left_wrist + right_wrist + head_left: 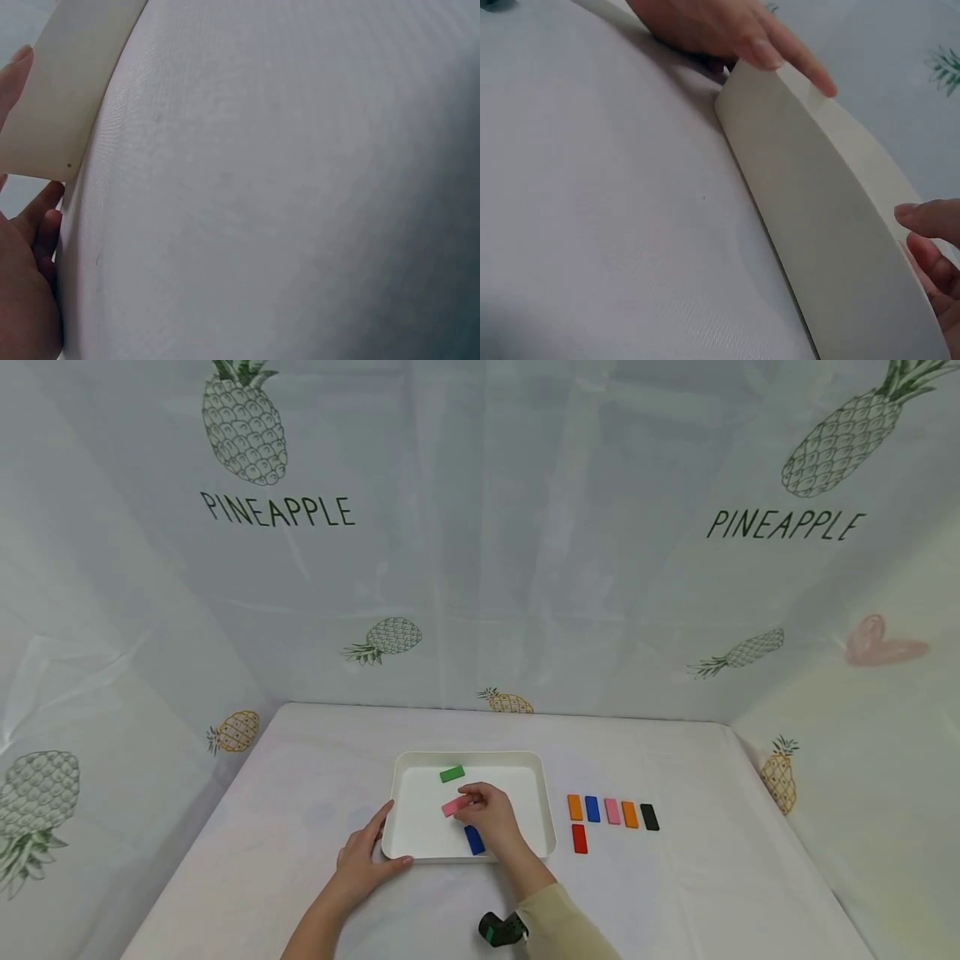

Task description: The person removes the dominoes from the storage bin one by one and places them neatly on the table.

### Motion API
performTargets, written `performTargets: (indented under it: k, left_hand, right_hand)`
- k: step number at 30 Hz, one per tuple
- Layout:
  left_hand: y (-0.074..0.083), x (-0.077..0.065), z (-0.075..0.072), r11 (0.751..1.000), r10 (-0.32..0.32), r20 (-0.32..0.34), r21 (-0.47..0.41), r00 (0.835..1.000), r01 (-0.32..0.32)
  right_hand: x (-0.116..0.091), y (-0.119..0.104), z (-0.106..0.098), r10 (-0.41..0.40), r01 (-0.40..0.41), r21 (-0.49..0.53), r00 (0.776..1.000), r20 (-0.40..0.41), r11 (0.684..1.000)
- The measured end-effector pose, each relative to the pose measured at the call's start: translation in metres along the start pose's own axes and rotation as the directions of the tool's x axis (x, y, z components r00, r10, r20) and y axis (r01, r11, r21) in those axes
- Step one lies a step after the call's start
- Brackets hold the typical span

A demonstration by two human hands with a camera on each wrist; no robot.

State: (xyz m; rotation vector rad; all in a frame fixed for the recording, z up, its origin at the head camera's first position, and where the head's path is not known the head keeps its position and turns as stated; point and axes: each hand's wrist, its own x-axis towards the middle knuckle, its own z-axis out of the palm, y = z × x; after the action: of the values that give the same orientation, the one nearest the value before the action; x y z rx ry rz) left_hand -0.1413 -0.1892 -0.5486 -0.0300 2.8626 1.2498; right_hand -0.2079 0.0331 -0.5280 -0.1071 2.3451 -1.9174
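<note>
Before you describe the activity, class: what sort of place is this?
Probably a screened-off tabletop workspace: pineapple-print sheeting lines three sides of a white-covered table holding a tray and coloured blocks.

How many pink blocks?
2: one block pinched by the right hand, in or over the tray; another on the table, right of the tray. Hand may hide more.
</note>
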Motion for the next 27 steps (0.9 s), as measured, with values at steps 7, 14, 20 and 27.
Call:
performTargets:
  k: [7,14,20,27]
  left_hand:
    - [0.0,0.001,0.001,1.0,-0.001,0.004,-0.001,1.0,0.001]
    - [0.0,0.001,0.002,1.0,-0.016,0.0,-0.003,1.0,0.016]
    - [0.0,0.001,0.002,1.0,-0.011,-0.003,-0.004,1.0,0.011]
    - [-0.002,0.001,0.002,1.0,0.006,-0.008,0.001,1.0,-0.006]
  right_hand:
    - [0.009,0.004,0.003,-0.038,0.043,-0.187,0.999,0.029,0.981]
    - [0.013,0.008,0.005,-0.046,0.064,-0.412,0.997,0.056,0.909]
    - [0.014,0.003,0.006,-0.04,0.074,-0.523,0.996,0.077,0.849]
    - [0.013,0.001,0.008,-0.02,0.061,-0.562,0.997,0.08,0.825]
